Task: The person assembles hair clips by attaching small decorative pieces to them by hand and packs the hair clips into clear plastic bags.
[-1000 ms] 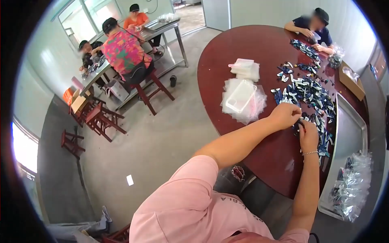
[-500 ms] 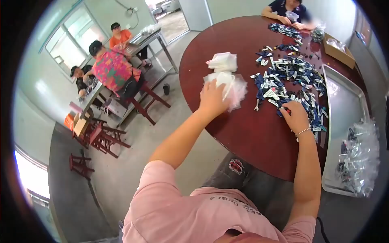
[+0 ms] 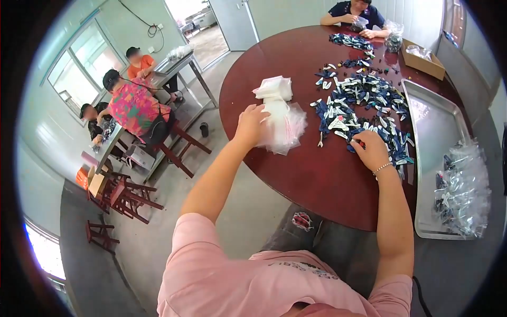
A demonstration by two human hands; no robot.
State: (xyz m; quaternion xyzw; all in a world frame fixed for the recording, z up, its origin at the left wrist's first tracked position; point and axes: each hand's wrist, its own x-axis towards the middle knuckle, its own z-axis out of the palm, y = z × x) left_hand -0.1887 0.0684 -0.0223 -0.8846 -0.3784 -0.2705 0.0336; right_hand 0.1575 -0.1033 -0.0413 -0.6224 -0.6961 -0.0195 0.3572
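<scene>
My left hand point(image 3: 250, 126) is at the left edge of a stack of clear plastic bags point(image 3: 285, 129) on the round table. Its fingertips are blurred, so whether they pinch a bag does not show. A second, thicker stack of bags point(image 3: 275, 87) lies just beyond. My right hand point(image 3: 373, 150) rests at the near edge of a wide heap of small navy and white clips point(image 3: 364, 92). Thumb and forefinger are curled together there, with a small dark and red bit showing beside them. What exactly they hold is partly hidden.
The dark red round table point(image 3: 311, 177) fills the middle. To its right is a metal tray point(image 3: 422, 211) with filled bags point(image 3: 462, 190). A cardboard box point(image 3: 425, 63) stands at the far right. A person point(image 3: 355, 13) sits opposite; several others work at left tables near wooden stools point(image 3: 127, 195).
My left hand has slid left from the middle of the bags to their edge, uncovering them. My right hand stays at the clip heap. The whole view has shifted slightly.
</scene>
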